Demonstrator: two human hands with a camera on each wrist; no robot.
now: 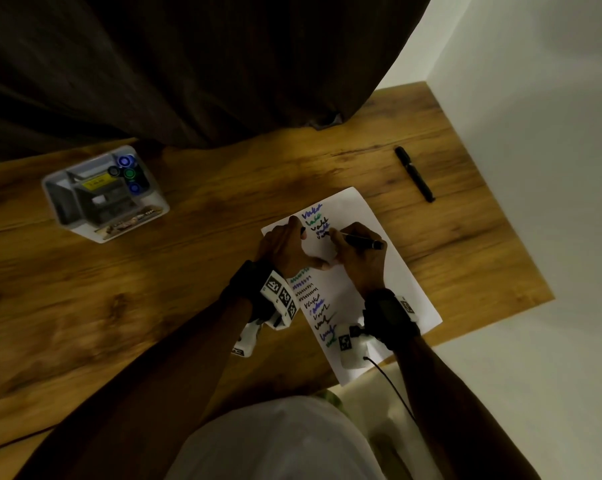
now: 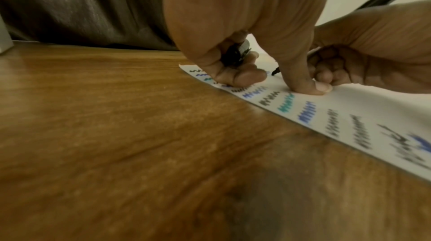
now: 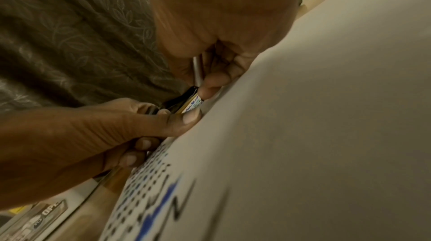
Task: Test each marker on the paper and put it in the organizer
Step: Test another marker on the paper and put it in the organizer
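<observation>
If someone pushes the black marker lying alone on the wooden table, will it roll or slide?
The capped black marker looks round and slim, so it would probably roll sideways. The wooden table seems flat and smooth, so probably little would stop it.

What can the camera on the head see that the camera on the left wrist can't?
Only the head view shows the organizer with markers standing in it, and a spare black marker lying on the table. Only the left wrist view shows the black cap held in the left hand. Both show the paper with scribbles and the right hand holding the black marker.
</observation>
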